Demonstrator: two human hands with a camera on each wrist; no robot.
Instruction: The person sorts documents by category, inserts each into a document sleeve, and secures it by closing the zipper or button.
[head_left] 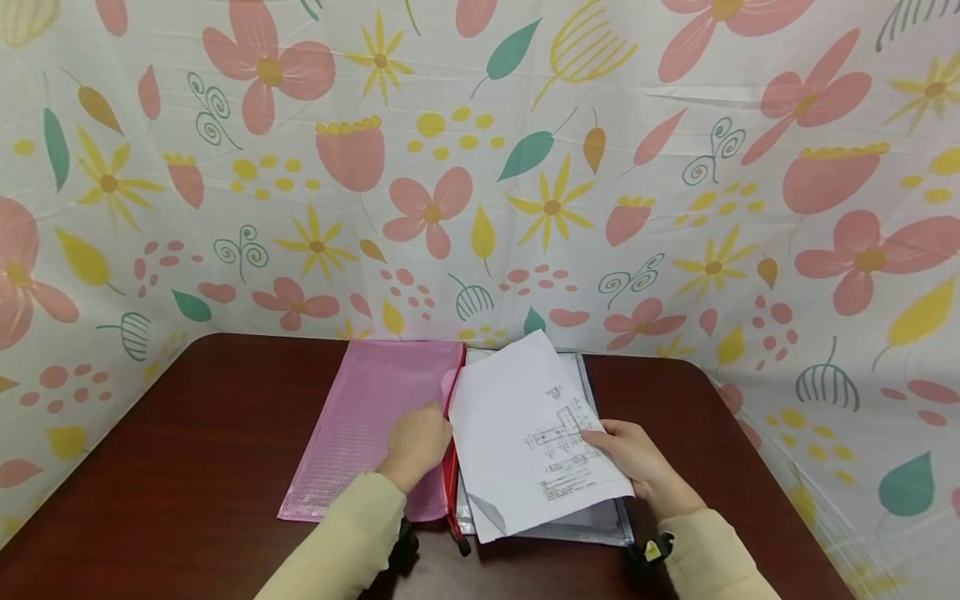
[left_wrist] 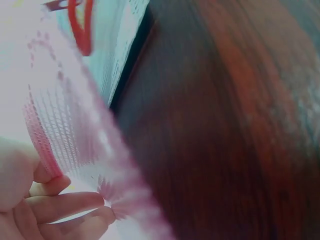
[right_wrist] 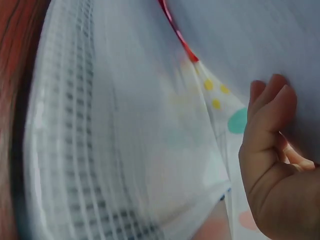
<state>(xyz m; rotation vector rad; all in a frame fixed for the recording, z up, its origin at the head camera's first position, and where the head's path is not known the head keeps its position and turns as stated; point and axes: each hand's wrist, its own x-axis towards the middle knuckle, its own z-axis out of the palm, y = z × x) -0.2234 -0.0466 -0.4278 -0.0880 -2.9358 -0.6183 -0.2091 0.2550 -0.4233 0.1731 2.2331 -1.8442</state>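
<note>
A pink mesh zipper pouch (head_left: 352,425) lies on the left, its red zipper edge (head_left: 450,479) toward the middle. My left hand (head_left: 417,442) pinches the pouch near that edge; the left wrist view shows the fingertips (left_wrist: 95,200) gathering the pink mesh. A white paper sheet (head_left: 502,433), printed with a line drawing, slants over a clear mesh pouch (head_left: 611,529) and covers most of it. At the sheet's right edge my right hand (head_left: 641,467) grips it, thumb on top. In the right wrist view the fingers (right_wrist: 270,115) bend behind the paper (right_wrist: 240,35).
The dark brown table (head_left: 180,450) extends on both sides of the pouches. Behind it hangs a white cloth (head_left: 480,167) with printed flowers and leaves. A dark zipper pull (head_left: 463,547) lies at the front between the pouches.
</note>
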